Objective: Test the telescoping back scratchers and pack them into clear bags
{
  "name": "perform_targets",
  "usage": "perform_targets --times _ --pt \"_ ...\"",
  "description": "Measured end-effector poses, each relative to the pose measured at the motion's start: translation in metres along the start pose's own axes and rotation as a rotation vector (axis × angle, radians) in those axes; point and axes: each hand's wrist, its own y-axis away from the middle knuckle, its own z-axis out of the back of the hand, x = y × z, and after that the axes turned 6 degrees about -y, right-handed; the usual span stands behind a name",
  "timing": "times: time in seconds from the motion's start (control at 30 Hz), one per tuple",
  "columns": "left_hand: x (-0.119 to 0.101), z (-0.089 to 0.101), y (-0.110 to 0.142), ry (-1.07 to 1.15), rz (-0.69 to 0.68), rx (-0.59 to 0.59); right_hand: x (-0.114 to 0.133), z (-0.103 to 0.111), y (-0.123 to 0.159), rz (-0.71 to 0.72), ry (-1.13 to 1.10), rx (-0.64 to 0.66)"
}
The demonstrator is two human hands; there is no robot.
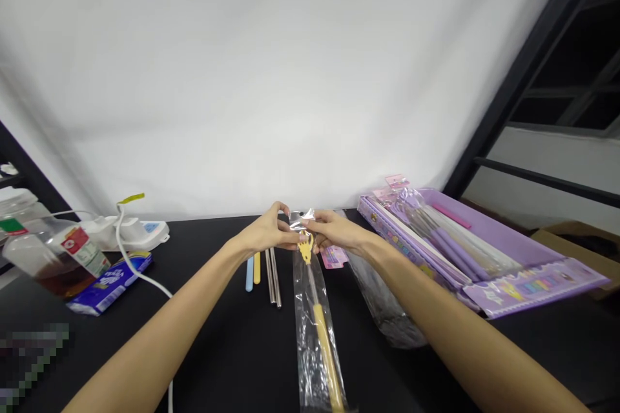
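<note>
A yellow back scratcher (320,316) with a metal shaft and a small hand-shaped head lies inside a long clear plastic bag (310,355). My left hand (268,230) pinches the bag's upper left edge, thumb below and forefinger above. On the opposite edge, my right hand (336,230) grips the bag just beside the scratcher's head. Left of the bag are a blue handle (249,274), a yellow handle (256,269) and several thin metal rods (274,281). A pink card (334,257) lies beneath my right hand.
To the right, a purple display box (484,232) holds several bagged purple scratchers. More clear plastic bags (387,310) lie under my right forearm. At left are a bottle of dark liquid (53,258), a blue packet (113,284), a power strip (150,232) and a white cable (145,279).
</note>
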Motion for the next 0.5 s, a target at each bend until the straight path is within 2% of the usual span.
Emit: perform_targets --times 0.1,0.17,0.27,0.33,0.4,0.5 --pt "0.000 -0.001 0.000 0.005 -0.036 -0.024 0.003 0.003 0.008 -0.006 -0.023 -0.015" --pt "-0.002 -0.002 0.002 -0.050 -0.080 -0.062 0.004 0.010 0.015 0.023 0.041 -0.074" --pt "-0.002 -0.003 0.006 -0.161 -0.193 -0.131 0.002 0.025 0.027 0.207 0.426 -0.193" --pt "0.000 -0.004 0.009 -0.234 -0.258 -0.146 0.001 0.035 0.035 0.324 0.728 -0.161" --pt "0.003 -0.006 0.010 -0.290 -0.283 -0.147 -0.002 0.042 0.041 0.342 0.927 -0.088" --pt "0.008 -0.008 0.012 -0.297 -0.247 -0.163 -0.007 0.047 0.042 0.257 1.094 -0.048"
